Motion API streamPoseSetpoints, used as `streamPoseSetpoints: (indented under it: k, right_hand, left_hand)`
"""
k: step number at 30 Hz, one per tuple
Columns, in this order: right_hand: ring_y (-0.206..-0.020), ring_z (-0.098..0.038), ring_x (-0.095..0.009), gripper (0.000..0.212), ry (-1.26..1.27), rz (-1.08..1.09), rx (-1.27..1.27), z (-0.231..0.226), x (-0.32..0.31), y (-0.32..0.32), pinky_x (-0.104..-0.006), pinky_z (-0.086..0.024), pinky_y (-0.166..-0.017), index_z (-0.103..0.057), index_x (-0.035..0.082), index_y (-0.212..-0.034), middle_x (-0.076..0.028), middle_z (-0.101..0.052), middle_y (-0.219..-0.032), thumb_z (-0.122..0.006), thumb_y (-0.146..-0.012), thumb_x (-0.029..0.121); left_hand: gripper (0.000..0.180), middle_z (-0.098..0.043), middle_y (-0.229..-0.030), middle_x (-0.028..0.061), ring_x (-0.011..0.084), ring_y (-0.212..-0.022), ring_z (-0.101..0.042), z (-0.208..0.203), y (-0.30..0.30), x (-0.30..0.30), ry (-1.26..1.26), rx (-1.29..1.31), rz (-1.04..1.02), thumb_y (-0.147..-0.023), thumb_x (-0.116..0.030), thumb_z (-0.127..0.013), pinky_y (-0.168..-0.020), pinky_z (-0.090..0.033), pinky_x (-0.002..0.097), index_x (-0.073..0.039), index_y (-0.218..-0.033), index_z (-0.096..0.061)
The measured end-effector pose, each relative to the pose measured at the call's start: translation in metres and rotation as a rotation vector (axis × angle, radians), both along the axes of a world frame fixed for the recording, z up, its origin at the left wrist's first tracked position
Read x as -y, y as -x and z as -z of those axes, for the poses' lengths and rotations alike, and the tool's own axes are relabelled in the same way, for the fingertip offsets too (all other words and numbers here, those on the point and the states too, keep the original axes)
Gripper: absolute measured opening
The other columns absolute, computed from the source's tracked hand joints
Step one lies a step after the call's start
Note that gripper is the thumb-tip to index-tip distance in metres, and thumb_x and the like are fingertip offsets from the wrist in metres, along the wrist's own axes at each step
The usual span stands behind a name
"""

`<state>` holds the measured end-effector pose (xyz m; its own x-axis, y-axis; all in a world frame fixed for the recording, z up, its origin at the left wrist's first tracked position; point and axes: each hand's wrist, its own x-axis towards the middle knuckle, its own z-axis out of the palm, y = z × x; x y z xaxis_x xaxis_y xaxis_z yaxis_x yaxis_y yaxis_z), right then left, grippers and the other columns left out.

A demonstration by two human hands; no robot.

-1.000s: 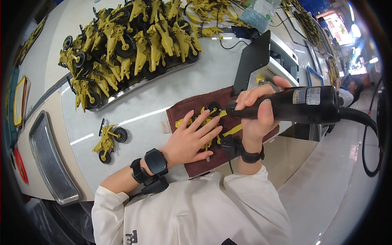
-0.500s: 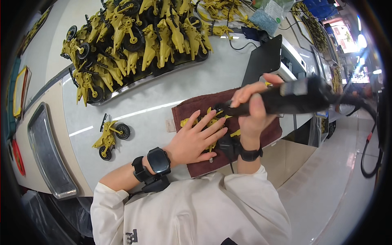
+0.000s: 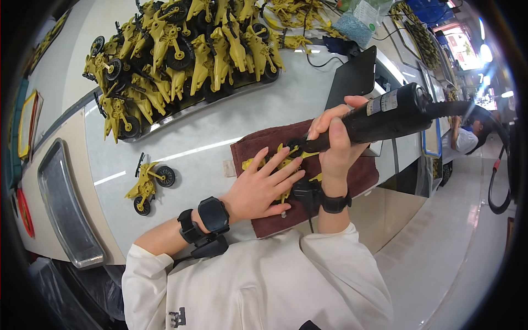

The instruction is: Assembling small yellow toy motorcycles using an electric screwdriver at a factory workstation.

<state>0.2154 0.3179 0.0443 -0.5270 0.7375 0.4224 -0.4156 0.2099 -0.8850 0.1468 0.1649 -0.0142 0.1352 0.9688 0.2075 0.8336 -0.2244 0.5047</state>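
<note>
My left hand (image 3: pixel 264 190) lies with fingers spread over a yellow toy motorcycle (image 3: pixel 283 165), pressing it against a maroon cloth (image 3: pixel 360 173). Much of that toy is hidden under the hand, though a black wheel (image 3: pixel 294 146) shows past the fingertips. Wrapped in my right hand (image 3: pixel 338 143) is a black corded electric screwdriver (image 3: pixel 379 115). It is tilted, with its narrow end down beside the wheel; the tip itself is too hard to make out. Left of the cloth, a second yellow toy motorcycle (image 3: pixel 144 184) with black wheels lies on the table.
A metal tray (image 3: pixel 181 114) heaped with yellow toy motorcycles stands at the far left. Beyond the cloth are a black flat panel (image 3: pixel 355 80) and a bag of bluish pellets (image 3: pixel 355 27). An empty metal tray (image 3: pixel 69 203) lies at left. The screwdriver's cable (image 3: pixel 495 165) hangs at right, near another person (image 3: pixel 467 140).
The screwdriver's rear end has swung slightly upward in the picture and is no longer blurred. My left hand has barely moved. Another person now shows at the right.
</note>
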Motion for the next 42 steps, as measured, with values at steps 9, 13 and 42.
streamPoseSetpoints:
  k: [9,13,42]
  right_hand:
    - [-0.053,-0.055,-0.012,0.042,0.100,0.062,0.017,-0.002,-0.003,0.002,-0.0244,-0.046,-0.054,-0.042,-0.007,-0.114,-0.004,-0.055,-0.068,-0.061,-0.078,0.004]
    - [-0.050,-0.052,-0.016,0.057,-0.110,0.204,-0.015,-0.027,-0.001,-0.016,-0.0308,-0.046,-0.049,-0.030,0.001,-0.127,-0.007,-0.052,-0.066,-0.061,-0.085,0.024]
    - [-0.048,-0.049,-0.018,0.071,-0.094,0.123,-0.058,-0.019,0.063,-0.087,-0.0333,-0.043,-0.049,-0.023,0.002,-0.132,-0.007,-0.051,-0.068,-0.061,-0.085,0.041]
  left_hand:
    - [0.069,-0.034,-0.145,0.0077,0.0336,-0.136,-0.025,0.000,-0.002,-0.002,0.016,-0.020,-0.011,-0.080,-0.050,-0.057,-0.106,-0.019,0.0547,-0.014,-0.137,-0.041]
    - [0.068,-0.036,-0.143,0.0090,0.0346,-0.135,-0.027,-0.006,-0.003,-0.003,0.027,-0.049,-0.012,-0.080,-0.049,-0.058,-0.106,-0.019,0.0543,-0.014,-0.137,-0.041]
    - [0.068,-0.040,-0.141,0.0069,0.0317,-0.134,-0.029,0.002,-0.005,-0.002,-0.087,-0.012,-0.031,-0.075,-0.050,-0.064,-0.106,-0.021,0.0531,-0.015,-0.132,-0.048]
